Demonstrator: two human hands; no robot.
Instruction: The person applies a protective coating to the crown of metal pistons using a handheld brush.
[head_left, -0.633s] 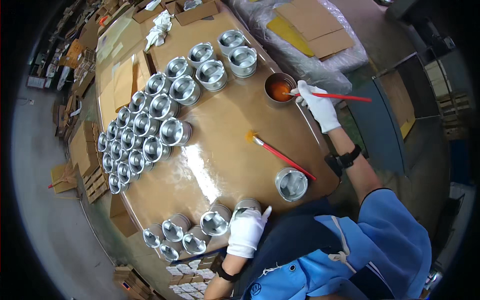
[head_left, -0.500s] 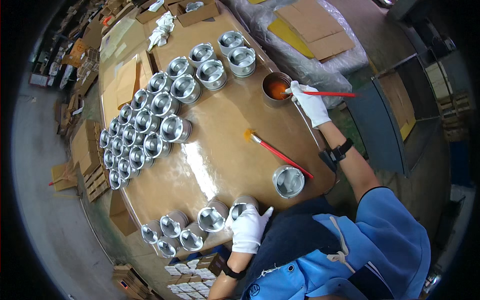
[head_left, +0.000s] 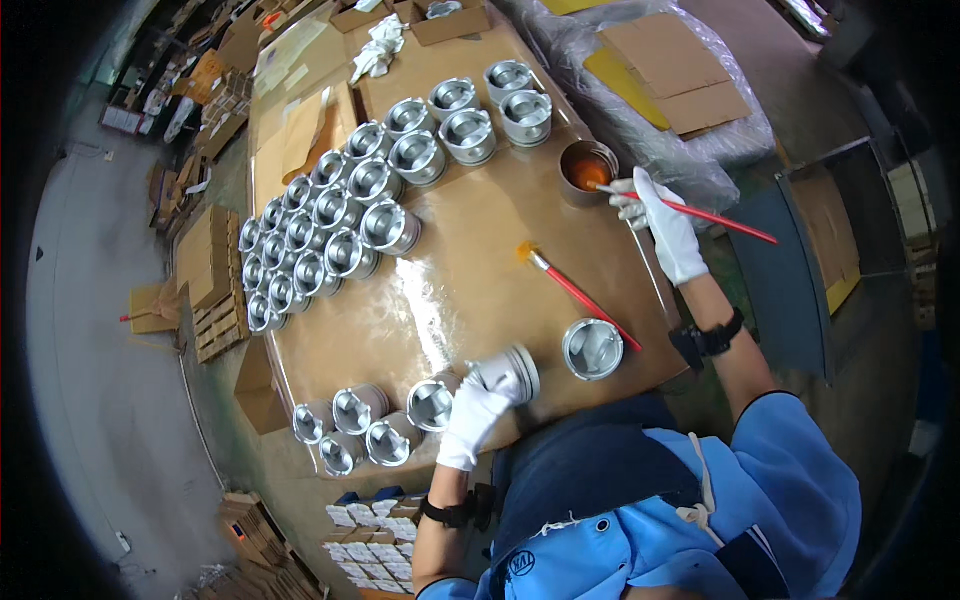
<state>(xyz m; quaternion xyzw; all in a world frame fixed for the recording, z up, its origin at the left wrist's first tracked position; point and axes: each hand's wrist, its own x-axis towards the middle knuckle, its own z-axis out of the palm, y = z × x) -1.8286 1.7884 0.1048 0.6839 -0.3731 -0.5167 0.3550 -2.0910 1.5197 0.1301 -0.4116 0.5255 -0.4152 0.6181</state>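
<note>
My left hand (head_left: 478, 413), in a white glove, is closed around a metal piston (head_left: 518, 372) tipped on its side at the table's near edge. In my gloved right hand (head_left: 660, 215) is a red-handled brush (head_left: 722, 220), its tip inside a round metal can (head_left: 588, 168) of orange-brown liquid. A second red-handled brush (head_left: 590, 301) with orange bristles lies on the table. To the right of the held piston stands another piston (head_left: 593, 349), open end up. Several pistons (head_left: 391, 440) stand left of my left hand.
Rows of pistons (head_left: 345, 210) fill the table's far left part. Behind them lie cardboard sheets (head_left: 300, 140) and a crumpled white glove (head_left: 378, 47). A plastic-wrapped stack (head_left: 730, 150) with cardboard on top stands beyond the right edge. White boxes (head_left: 370, 545) sit below the near edge.
My left hand has tipped the piston it holds onto its side, lifting it a little. My right hand has tilted, and the brush handle now slopes down to the right. The whole view has shifted.
</note>
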